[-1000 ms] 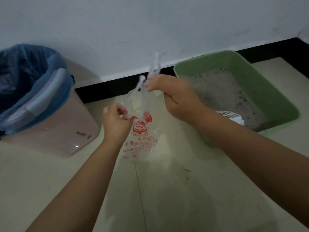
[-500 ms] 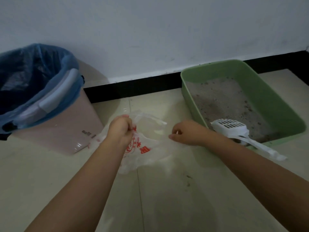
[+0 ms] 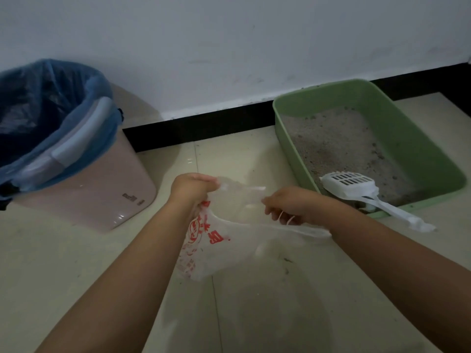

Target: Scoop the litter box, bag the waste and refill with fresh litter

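Head view: the left hand (image 3: 193, 187) and right hand (image 3: 293, 205) are apart, each with fingers curled on an edge of the clear plastic bag (image 3: 224, 240), which is stretched between them above the floor. Green litter box (image 3: 418, 138) lies right of the hands, white scoop (image 3: 351, 186) resting on its near rim

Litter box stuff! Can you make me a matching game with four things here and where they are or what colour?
Things:
1. litter box
2. scoop
3. plastic bag
4. bin

Clues:
A. held by both hands
B. green
C. lined with a blue bag
D. white, leaning on the box's front rim

Pairs: 1-B, 2-D, 3-A, 4-C
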